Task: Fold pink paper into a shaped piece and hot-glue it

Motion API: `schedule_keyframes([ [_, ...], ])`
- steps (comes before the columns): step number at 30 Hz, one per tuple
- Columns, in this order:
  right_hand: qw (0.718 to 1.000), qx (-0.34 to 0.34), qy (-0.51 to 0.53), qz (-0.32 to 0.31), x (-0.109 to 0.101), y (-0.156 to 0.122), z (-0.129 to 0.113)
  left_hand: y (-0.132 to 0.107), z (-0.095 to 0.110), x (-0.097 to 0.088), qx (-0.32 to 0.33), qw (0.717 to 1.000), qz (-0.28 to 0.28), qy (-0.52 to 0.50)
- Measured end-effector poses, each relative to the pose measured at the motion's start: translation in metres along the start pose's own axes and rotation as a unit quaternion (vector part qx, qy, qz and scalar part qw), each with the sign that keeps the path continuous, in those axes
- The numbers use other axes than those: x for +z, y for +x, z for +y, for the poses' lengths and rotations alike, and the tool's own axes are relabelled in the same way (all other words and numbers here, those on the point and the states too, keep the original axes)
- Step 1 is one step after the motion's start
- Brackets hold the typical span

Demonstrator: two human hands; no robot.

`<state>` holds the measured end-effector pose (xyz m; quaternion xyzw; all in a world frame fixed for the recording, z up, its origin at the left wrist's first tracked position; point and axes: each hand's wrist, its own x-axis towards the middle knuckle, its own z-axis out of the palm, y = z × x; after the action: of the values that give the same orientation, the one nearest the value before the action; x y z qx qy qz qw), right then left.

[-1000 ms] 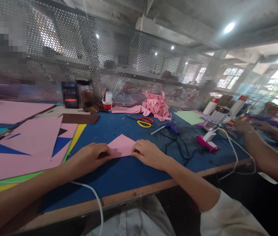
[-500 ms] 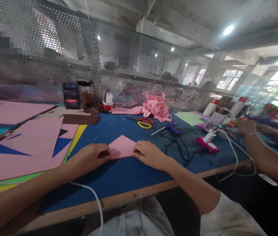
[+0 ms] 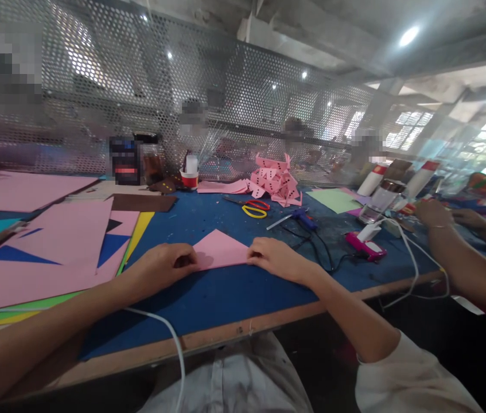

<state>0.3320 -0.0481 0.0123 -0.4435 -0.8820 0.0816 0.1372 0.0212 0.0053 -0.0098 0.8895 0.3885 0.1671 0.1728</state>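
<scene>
A pink sheet of paper (image 3: 221, 250), folded to a triangle with its point away from me, lies on the blue table top (image 3: 208, 304). Its left corner is pinched by my left hand (image 3: 167, 264), fingers curled. At the opposite corner, my right hand (image 3: 279, 258) grips the paper between thumb and fingers. The folded edge runs between both hands on the side nearest me. Beyond the paper lie scissors (image 3: 255, 210) with red and yellow handles, and a blue glue gun (image 3: 303, 219) with its black cord.
Large pink sheets (image 3: 70, 229) over coloured ones are stacked at left. Pink dotted strips (image 3: 275, 180) are heaped by the perforated metal screen (image 3: 234, 74). A magenta power strip (image 3: 365, 246), a glass jar (image 3: 383, 201) and a co-worker's arm (image 3: 453, 246) are at right.
My right hand has slid to the right along the near edge, out to the paper's right corner. My left hand stays at the left corner. The view has shifted slightly.
</scene>
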Motion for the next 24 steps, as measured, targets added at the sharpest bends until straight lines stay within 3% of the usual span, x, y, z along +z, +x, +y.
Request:
schedule_keyframes([
  [14, 0.999, 0.042, 0.006, 0.01, -0.006, -0.015, 0.016, 0.0, 0.001, -0.001, 0.026, 1.0, 0.011, 0.006],
  [24, 0.998, 0.065, -0.01, 0.018, -0.006, -0.025, 0.029, 0.0, -0.001, 0.0, 0.006, 1.0, -0.008, -0.003],
])
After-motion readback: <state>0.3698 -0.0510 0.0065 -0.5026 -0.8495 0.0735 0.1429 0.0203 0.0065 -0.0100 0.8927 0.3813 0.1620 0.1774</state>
